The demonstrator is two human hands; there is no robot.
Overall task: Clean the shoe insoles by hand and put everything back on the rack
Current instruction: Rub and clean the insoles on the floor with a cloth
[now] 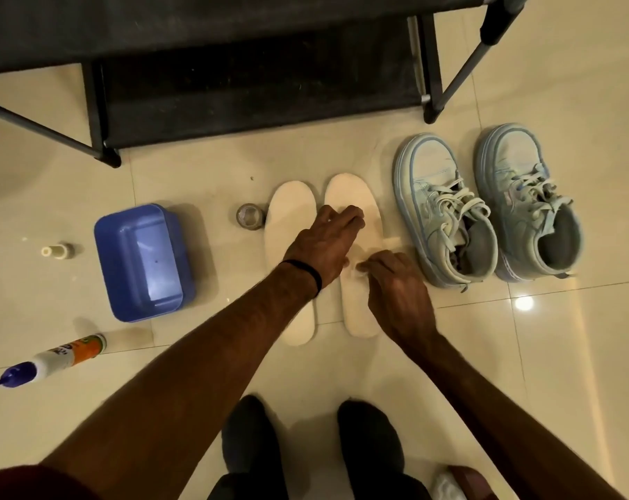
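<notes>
Two white insoles lie side by side on the tiled floor, the left insole (290, 225) and the right insole (358, 315). My left hand (325, 240) reaches across the left one and presses its fingertips on the upper half of the right insole. My right hand (396, 286) rests on the middle of the right insole and pinches a small white wipe (361, 270) against it. Two light blue sneakers (446, 218) (529, 207) stand unlaced just right of the insoles. The black shoe rack (255, 99) stands behind them, and its visible shelves are bare.
A blue plastic tub (139, 261) sits left of the insoles, and a small glass jar (249, 216) stands at the left insole's toe. A small bottle (58, 251) stands far left. A squeeze bottle (53, 360) lies on the floor. My feet (251, 438) are below.
</notes>
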